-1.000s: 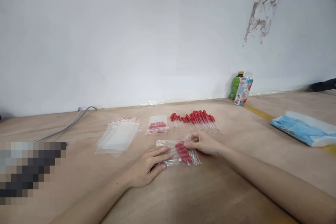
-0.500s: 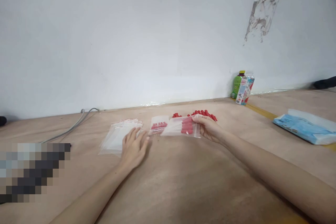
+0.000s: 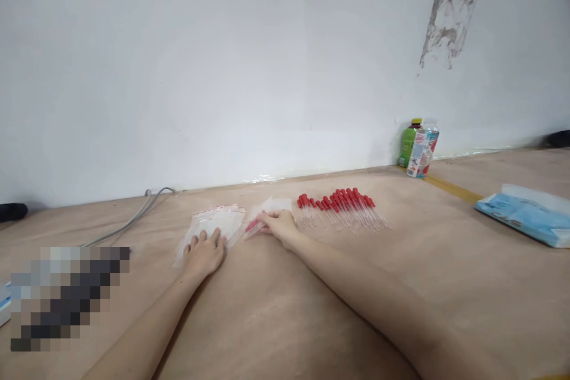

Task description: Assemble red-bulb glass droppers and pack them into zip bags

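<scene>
My left hand [image 3: 203,257] lies on a fanned stack of clear zip bags [image 3: 222,218] with red-edged tops, its fingers apart and holding nothing. My right hand [image 3: 281,227] pinches a zip bag [image 3: 252,227] that has red-bulbed contents showing through. This bag is over the spot where a small pile of filled bags [image 3: 284,204] lies, mostly hidden by the hand. Right of that hand, several glass-like droppers [image 3: 350,202] with red bulbs lie side by side, their thin clear stems pointing toward me.
A green bottle [image 3: 406,145] and a printed carton-like bottle [image 3: 421,153] stand by the wall. A blue and white soft pack [image 3: 519,214] lies at the right. A grey cable [image 3: 133,219] runs at the left, beside a blurred-out area. Brown paper-like sheeting [image 3: 276,320] covers the surface.
My right hand has carried the filled zip bag leftward onto the pile, uncovering the row of droppers. My left hand has shifted slightly left and down on the bag stack.
</scene>
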Tool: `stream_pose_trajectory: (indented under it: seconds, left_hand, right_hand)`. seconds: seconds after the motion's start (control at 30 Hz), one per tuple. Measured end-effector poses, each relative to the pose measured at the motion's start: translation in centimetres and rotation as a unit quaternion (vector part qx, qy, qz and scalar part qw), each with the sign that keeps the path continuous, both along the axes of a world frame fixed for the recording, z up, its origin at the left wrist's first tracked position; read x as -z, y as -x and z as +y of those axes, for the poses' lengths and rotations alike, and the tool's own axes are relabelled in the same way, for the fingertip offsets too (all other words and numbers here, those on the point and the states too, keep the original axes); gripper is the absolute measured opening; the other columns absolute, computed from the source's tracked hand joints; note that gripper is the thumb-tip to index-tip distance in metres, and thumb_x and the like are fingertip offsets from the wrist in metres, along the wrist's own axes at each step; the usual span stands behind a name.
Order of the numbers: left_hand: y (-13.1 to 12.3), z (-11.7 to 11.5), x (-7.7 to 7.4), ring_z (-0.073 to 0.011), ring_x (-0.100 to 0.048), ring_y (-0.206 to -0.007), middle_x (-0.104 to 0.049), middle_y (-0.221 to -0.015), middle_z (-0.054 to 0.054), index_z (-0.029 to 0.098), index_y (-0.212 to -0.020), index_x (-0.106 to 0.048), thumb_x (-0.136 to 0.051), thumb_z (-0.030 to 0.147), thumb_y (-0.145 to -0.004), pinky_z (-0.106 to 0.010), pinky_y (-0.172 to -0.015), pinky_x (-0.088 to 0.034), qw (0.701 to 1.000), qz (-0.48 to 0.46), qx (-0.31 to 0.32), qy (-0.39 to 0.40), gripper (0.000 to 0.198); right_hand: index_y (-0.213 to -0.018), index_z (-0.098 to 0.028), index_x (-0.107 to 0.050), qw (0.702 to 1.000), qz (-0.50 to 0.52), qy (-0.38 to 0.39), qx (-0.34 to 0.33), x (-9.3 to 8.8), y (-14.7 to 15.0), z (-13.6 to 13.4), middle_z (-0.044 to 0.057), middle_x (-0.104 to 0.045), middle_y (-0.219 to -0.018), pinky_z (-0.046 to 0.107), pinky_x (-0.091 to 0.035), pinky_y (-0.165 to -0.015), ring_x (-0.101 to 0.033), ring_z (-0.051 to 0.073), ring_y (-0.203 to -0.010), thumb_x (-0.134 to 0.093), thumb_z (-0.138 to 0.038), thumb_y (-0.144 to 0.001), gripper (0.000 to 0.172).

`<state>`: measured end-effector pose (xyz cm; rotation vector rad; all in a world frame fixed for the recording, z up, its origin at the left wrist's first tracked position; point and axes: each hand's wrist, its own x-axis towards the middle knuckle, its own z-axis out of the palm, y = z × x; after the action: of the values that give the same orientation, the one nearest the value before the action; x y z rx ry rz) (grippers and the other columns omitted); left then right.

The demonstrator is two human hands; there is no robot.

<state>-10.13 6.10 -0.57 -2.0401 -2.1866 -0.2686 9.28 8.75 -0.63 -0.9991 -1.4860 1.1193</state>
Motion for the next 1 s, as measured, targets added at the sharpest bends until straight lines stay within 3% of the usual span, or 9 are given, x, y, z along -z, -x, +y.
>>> stream_pose_trajectory:
  seconds: [0.13,0.2,0.3,0.4,0.47,0.57,0.63,0.77,1.0]
  left_hand:
    - [0.3,0.2,-0.1,-0.0346,-0.041,-0.111,-0.048,-0.120,-0.014,0.020,-0.121,-0.047,-0.024,0.034,-0.086,-0.048,-0.085,-0.033,1.000,-0.011,-0.010,-0.011,0.044]
    - [0.3,0.3,-0.2,-0.0353,-0.038,-0.114,-0.044,-0.125,-0.013,0.020,-0.124,-0.044,-0.020,0.034,-0.088,-0.050,-0.087,-0.033,0.999,-0.022,-0.024,-0.023,0.046]
    - [-0.4,0.0,-0.6,-0.0320,-0.027,-0.123,-0.037,-0.132,-0.010,0.019,-0.127,-0.040,-0.016,0.035,-0.089,-0.050,-0.095,-0.026,0.992,-0.064,-0.013,-0.111,0.048]
    - [-2.6,-1.4,-1.1,-0.0224,-0.021,-0.127,-0.037,-0.133,-0.006,0.017,-0.126,-0.042,-0.020,0.033,-0.090,-0.041,-0.103,-0.022,0.962,-0.110,0.142,-0.207,0.045]
    - [-4.7,-3.1,-1.4,-0.0195,-0.022,-0.127,-0.035,-0.135,-0.004,0.020,-0.127,-0.040,-0.023,0.032,-0.090,-0.038,-0.104,-0.021,0.934,-0.118,0.278,-0.190,0.042]
    - [-7.6,-5.9,-1.5,-0.0205,-0.022,-0.127,-0.033,-0.136,0.000,0.028,-0.128,-0.036,-0.029,0.029,-0.090,-0.043,-0.104,-0.018,0.891,-0.070,0.443,-0.063,0.039]
    - [-8.9,-7.2,-1.3,-0.0241,-0.024,-0.126,-0.036,-0.134,-0.002,0.030,-0.127,-0.039,-0.035,0.033,-0.089,-0.049,-0.103,-0.016,0.872,-0.061,0.485,-0.019,0.038]
    - [-9.4,-8.0,-0.9,-0.0243,-0.030,-0.123,-0.037,-0.134,-0.004,0.028,-0.126,-0.040,-0.037,0.037,-0.088,-0.048,-0.101,-0.021,0.867,-0.088,0.489,0.037,0.039]
    - [-9.0,-7.8,-1.2,-0.0195,-0.029,-0.125,-0.035,-0.135,-0.003,0.029,-0.127,-0.039,-0.031,0.037,-0.090,-0.042,-0.104,-0.018,0.863,-0.090,0.488,0.089,0.038]
  right_hand:
    - [-0.069,-0.019,-0.055,0.995,-0.049,0.002,0.085,0.2,-3.0,-1.4,0.005,-0.058,-0.058,0.030,-0.042,-0.055,-0.058,0.019,-0.060,-0.052,-0.050,-0.070,0.031]
    - [-0.069,-0.020,-0.056,0.987,-0.083,-0.040,0.134,0.1,-5.7,-2.2,0.004,-0.059,-0.066,0.029,-0.040,-0.062,-0.056,0.018,-0.068,-0.054,-0.050,-0.068,0.030]
    - [-0.071,-0.020,-0.057,0.918,-0.251,-0.165,0.259,0.0,-9.9,-3.2,0.002,-0.059,-0.066,0.026,-0.037,-0.062,-0.054,0.015,-0.065,-0.045,-0.043,-0.076,0.027]
    - [-0.076,-0.018,-0.058,0.884,-0.328,-0.161,0.291,0.0,-13.1,-3.0,0.003,-0.061,-0.073,0.024,-0.037,-0.061,-0.055,0.015,-0.069,-0.046,-0.031,-0.076,0.017]
    - [-0.078,-0.017,-0.059,0.884,-0.343,-0.141,0.285,0.0,-14.2,-2.3,0.004,-0.062,-0.077,0.023,-0.038,-0.063,-0.055,0.015,-0.072,-0.048,-0.024,-0.074,0.014]
    - [-0.080,-0.016,-0.059,0.889,-0.349,-0.115,0.274,-0.1,-14.4,-0.9,0.004,-0.063,-0.076,0.023,-0.039,-0.064,-0.056,0.014,-0.073,-0.049,-0.019,-0.071,0.013]
    - [-0.078,-0.015,-0.060,0.891,-0.357,-0.098,0.263,-0.3,-13.7,0.1,0.004,-0.063,-0.075,0.022,-0.039,-0.064,-0.056,0.014,-0.072,-0.052,-0.019,-0.070,0.012]
    - [-0.081,-0.015,-0.058,0.888,-0.371,-0.062,0.264,-0.8,-11.6,1.7,0.006,-0.063,-0.079,0.024,-0.039,-0.064,-0.057,0.017,-0.076,-0.057,-0.022,-0.067,0.016]
    - [-0.097,-0.007,-0.052,0.885,-0.370,0.021,0.282,-1.3,-9.6,3.5,0.020,-0.061,-0.088,0.028,-0.041,-0.058,-0.059,0.028,-0.080,-0.062,-0.012,-0.060,0.038]
